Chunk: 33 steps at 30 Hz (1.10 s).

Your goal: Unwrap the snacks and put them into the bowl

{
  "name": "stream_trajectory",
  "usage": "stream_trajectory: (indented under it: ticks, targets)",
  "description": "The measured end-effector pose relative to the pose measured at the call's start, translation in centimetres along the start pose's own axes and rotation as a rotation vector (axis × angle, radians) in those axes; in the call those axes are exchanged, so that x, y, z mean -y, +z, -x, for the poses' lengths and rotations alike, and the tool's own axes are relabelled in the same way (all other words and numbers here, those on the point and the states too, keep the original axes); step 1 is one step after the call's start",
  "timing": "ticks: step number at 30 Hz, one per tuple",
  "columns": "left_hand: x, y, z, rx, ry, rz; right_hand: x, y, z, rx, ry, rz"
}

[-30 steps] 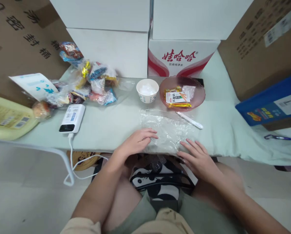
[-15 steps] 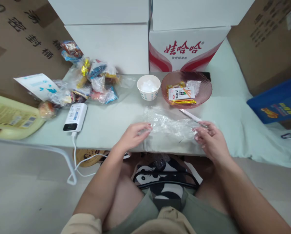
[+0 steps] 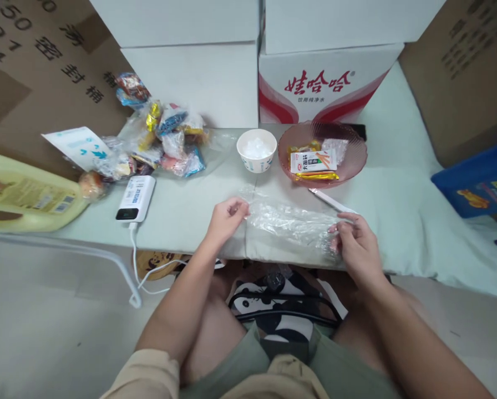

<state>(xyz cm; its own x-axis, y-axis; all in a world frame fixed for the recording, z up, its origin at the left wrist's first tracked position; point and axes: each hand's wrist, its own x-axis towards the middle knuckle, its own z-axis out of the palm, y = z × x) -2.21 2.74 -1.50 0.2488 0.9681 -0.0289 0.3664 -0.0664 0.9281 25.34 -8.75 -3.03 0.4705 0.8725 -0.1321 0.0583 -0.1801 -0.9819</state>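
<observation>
A clear, crinkled plastic bag (image 3: 288, 221) is stretched flat between my hands, just over the table's front edge. My left hand (image 3: 228, 219) pinches its left end between thumb and fingertips. Its right end is gripped by the curled fingers of my right hand (image 3: 359, 241). A slim white pen-like stick (image 3: 328, 200) lies beyond my right hand, its near end reaching the fingers. Behind the bag stand a paper cup (image 3: 257, 160) with something white and translucent in it and a pink glass bowl (image 3: 352, 166) holding wrapped snacks (image 3: 314, 161).
At the left are a heap of packaged snacks (image 3: 173, 138), a white power bank (image 3: 136, 197) with a cable (image 3: 134, 244), and a yellow jug (image 3: 32, 194). White cartons (image 3: 190, 83) wall off the back. A blue package (image 3: 477, 180) stands at the right.
My left hand has closed on the bag's left end and moved slightly up and away. The bag is drawn straighter between the hands. The whole view has shifted a little.
</observation>
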Motion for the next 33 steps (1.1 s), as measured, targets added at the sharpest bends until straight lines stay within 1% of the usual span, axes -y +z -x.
stream_trajectory:
  ticks: [1,3,5,6,8,10,12,14,17,21,24,27,30,31,33]
  targets:
    - [-0.1,-0.1,0.0,0.004,0.031,0.021,0.0,0.0,0.0,-0.013,0.001,0.037]
    - [-0.3,-0.3,-0.1,0.074,0.071,0.072,0.0,0.0,0.0,-0.043,-0.006,0.122]
    - [-0.2,-0.4,-0.2,0.156,0.030,0.108,0.0,0.0,0.0,-0.059,-0.018,0.194]
    - [-0.1,-0.4,-0.2,0.167,-0.017,0.112,0.0,0.1,0.1,-0.059,-0.025,0.221]
    - [0.1,-0.3,-0.3,0.128,-0.116,0.090,-0.1,0.1,0.3,-0.060,-0.040,0.271]
    - [0.3,-0.2,-0.5,0.033,-0.173,0.027,-0.4,0.2,0.4,-0.053,-0.043,0.332]
    - [0.3,-0.1,-0.8,-0.060,-0.194,-0.066,-0.7,0.2,0.4,-0.050,-0.056,0.412]
    - [0.3,0.0,-1.1,-0.119,-0.192,-0.181,-1.0,0.2,0.3,-0.064,-0.077,0.497]
    - [0.3,0.1,-1.5,-0.135,-0.178,-0.305,-1.0,0.4,-0.1,-0.106,-0.092,0.598]
    - [0.5,0.1,-1.9,-0.083,-0.175,-0.320,-0.4,1.0,-0.7,-0.199,-0.127,0.758]
    - [0.5,0.0,-2.0,-0.129,-0.179,-0.358,-0.2,1.4,-1.1,-0.232,-0.220,0.945]
    - [0.3,-0.1,-1.9,-0.197,-0.148,-0.468,-0.6,1.5,-1.3,-0.173,-0.365,1.041]
    - [0.2,-0.1,-1.8,-0.244,-0.077,-0.654,-1.2,1.3,-0.8,-0.088,-0.510,1.057]
    - [0.3,0.0,-1.8,-0.235,-0.065,-0.694,-1.4,1.0,-0.4,-0.050,-0.534,1.063]
    - [0.4,0.1,-1.9,-0.168,-0.054,-0.701,-1.3,0.2,0.8,0.064,-0.530,1.103]
